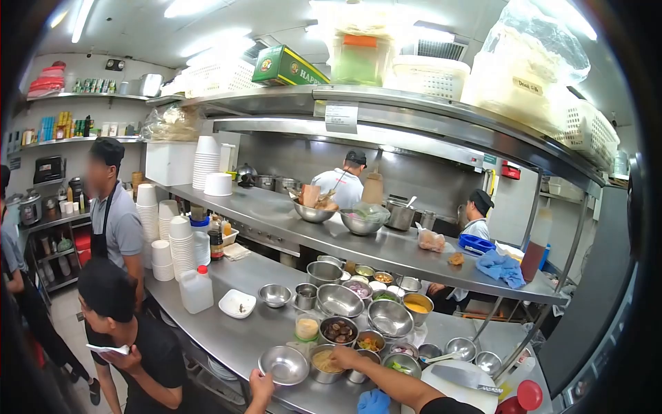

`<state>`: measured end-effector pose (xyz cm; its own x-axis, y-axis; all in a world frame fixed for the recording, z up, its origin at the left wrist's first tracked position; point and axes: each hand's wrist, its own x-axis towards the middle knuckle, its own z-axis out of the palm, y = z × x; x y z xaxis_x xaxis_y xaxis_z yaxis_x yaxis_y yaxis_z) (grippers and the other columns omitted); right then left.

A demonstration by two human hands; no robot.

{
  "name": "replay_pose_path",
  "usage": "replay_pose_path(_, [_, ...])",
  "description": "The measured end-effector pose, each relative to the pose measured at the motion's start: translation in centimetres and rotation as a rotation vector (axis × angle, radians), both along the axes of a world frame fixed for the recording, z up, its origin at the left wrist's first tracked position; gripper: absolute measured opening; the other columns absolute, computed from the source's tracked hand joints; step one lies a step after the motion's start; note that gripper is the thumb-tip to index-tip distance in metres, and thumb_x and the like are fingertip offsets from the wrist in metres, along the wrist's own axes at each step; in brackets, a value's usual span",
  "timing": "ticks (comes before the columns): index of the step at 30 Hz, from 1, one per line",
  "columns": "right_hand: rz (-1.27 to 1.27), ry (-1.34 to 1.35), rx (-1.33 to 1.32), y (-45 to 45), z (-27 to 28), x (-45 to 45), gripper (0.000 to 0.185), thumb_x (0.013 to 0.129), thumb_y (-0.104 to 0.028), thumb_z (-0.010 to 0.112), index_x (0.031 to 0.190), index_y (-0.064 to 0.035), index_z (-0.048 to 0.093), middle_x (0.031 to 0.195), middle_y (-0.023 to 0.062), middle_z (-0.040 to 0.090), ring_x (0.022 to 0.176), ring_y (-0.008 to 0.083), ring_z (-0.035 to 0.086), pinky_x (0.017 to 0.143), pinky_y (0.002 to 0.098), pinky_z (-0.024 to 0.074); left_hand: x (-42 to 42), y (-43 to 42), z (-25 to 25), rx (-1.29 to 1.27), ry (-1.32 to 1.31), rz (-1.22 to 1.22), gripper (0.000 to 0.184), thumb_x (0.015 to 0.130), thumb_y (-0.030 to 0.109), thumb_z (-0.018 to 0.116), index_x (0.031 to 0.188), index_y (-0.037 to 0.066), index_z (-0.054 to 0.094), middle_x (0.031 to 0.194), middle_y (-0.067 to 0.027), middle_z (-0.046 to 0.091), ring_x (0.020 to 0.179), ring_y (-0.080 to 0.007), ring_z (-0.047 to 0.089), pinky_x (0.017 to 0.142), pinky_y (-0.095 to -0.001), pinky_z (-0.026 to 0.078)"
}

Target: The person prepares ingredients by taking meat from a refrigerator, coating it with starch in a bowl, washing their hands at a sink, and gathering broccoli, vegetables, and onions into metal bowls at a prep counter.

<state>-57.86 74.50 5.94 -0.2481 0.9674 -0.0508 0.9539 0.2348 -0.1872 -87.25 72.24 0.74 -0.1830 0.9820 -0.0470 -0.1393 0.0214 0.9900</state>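
At the counter's front edge, my left hand (261, 388) grips the near-left rim of a shallow metal bowl (284, 366), which looks empty. My right hand (343, 357) reaches into a round metal container (324, 376) of light brown, crumbly food just right of that bowl. Its fingers are bunched together over the food, and what they pinch is too small to make out. Behind it stands a container of dark brown pieces (338, 330), with a tub of pale powder (306, 327) to its left.
Metal bowls (391, 317) of ingredients crowd the counter. A knife (460, 378) lies on a white round board (445, 390) at right, near a blue cloth (374, 401). A white jug (196, 290) and stacked cups (181, 241) stand left. Several people work nearby, one (134, 338) close at left.
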Motion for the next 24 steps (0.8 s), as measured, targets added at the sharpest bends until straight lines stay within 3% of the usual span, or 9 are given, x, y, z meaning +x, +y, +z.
replay_pose_path(3, [-0.041,0.062,-0.091,0.4,0.1,0.2,0.021,0.077,-0.024,0.059,0.083,-0.0055,0.066,0.079,0.0185,0.062,0.075,0.0320,0.062,0.067,0.0432,0.0478,-0.4,1.7,-1.6,0.039,-0.136,-0.002,0.018,0.072,0.001,0.055,0.070,0.005,0.038,0.061,-0.0079,0.048,0.046,-0.0161,0.052,0.037,-0.0317,0.047])
replay_pose_path(4, [0.027,0.100,0.090,0.5,-1.5,0.7,0.021,0.076,-0.026,0.059,0.077,-0.0051,0.065,0.069,0.0182,0.060,0.068,0.0318,0.062,0.063,0.0422,0.0469,-0.6,0.9,0.3,0.018,-0.168,0.002,0.016,0.074,0.002,0.054,0.071,0.005,0.038,0.060,-0.0077,0.048,0.045,-0.0157,0.051,0.036,-0.0303,0.044])
replay_pose_path(7, [-0.025,0.217,0.178,0.5,-2.5,0.9,0.022,0.074,-0.024,0.061,0.075,-0.0021,0.061,0.072,0.0183,0.059,0.066,0.0349,0.058,0.058,0.0417,0.0446,-0.9,1.3,1.0,0.029,-0.152,-0.037,0.015,0.075,0.004,0.053,0.072,0.006,0.039,0.060,-0.0067,0.048,0.044,-0.0147,0.050,0.037,-0.0290,0.042])
replay_pose_path(12, [-0.224,0.375,0.172,-0.9,-2.8,0.5,0.023,0.075,-0.031,0.064,0.079,-0.0088,0.067,0.068,0.0164,0.061,0.059,0.0250,0.061,0.058,0.0361,0.0464,-0.5,1.7,2.3,0.047,-0.131,-0.098,0.016,0.083,0.016,0.055,0.084,0.004,0.044,0.066,-0.0081,0.052,0.049,-0.0155,0.053,0.038,-0.0294,0.044])
replay_pose_path(14, [-0.096,0.267,0.309,1.3,-6.2,2.9,0.031,0.078,-0.040,0.060,0.091,-0.0123,0.068,0.085,0.0142,0.065,0.076,0.0264,0.062,0.070,0.0362,0.0496,-0.2,1.6,3.5,0.064,-0.059,-0.087,0.022,0.086,0.021,0.056,0.097,0.004,0.048,0.072,-0.0066,0.055,0.051,-0.0142,0.054,0.039,-0.0290,0.045])
replay_pose_path(15, [-0.106,0.280,0.300,0.5,-5.6,2.6,0.027,0.079,-0.035,0.060,0.088,-0.0109,0.067,0.081,0.0113,0.063,0.073,0.0230,0.060,0.067,0.0338,0.0475,-0.3,1.2,4.1,0.067,-0.063,-0.131,0.022,0.086,0.021,0.055,0.099,0.005,0.049,0.071,-0.0046,0.055,0.051,-0.0134,0.054,0.039,-0.0290,0.045])
replay_pose_path(19, [-0.327,0.853,0.054,-0.8,-2.9,1.4,0.012,0.082,-0.015,0.059,0.080,-0.0050,0.064,0.065,-0.0001,0.056,0.057,0.0093,0.050,0.053,0.0244,0.0393,0.0,2.4,2.7,0.005,0.087,-0.135,0.017,0.086,0.016,0.055,0.080,0.004,0.044,0.059,-0.0053,0.050,0.044,-0.0141,0.050,0.042,-0.0289,0.044])
replay_pose_path(20, [-0.379,1.032,-0.007,-1.1,-1.6,0.7,0.009,0.082,-0.010,0.059,0.078,-0.0036,0.063,0.061,-0.0030,0.054,0.054,0.0059,0.047,0.049,0.0220,0.0372,0.5,3.1,1.7,0.035,-0.076,-0.148,0.022,0.085,0.014,0.056,0.074,0.004,0.040,0.054,-0.0046,0.047,0.043,-0.0137,0.048,0.041,-0.0285,0.043])
replay_pose_path(24, [-0.380,1.091,0.016,-1.3,1.7,0.4,0.013,0.080,-0.017,0.062,0.078,-0.0039,0.066,0.057,-0.0047,0.050,0.048,0.0033,0.041,0.043,0.0198,0.0296,2.0,3.7,1.7,0.002,-0.178,-0.169,0.021,0.084,0.011,0.055,0.073,0.003,0.038,0.056,-0.0052,0.046,0.042,-0.0134,0.047,0.042,-0.0286,0.045])
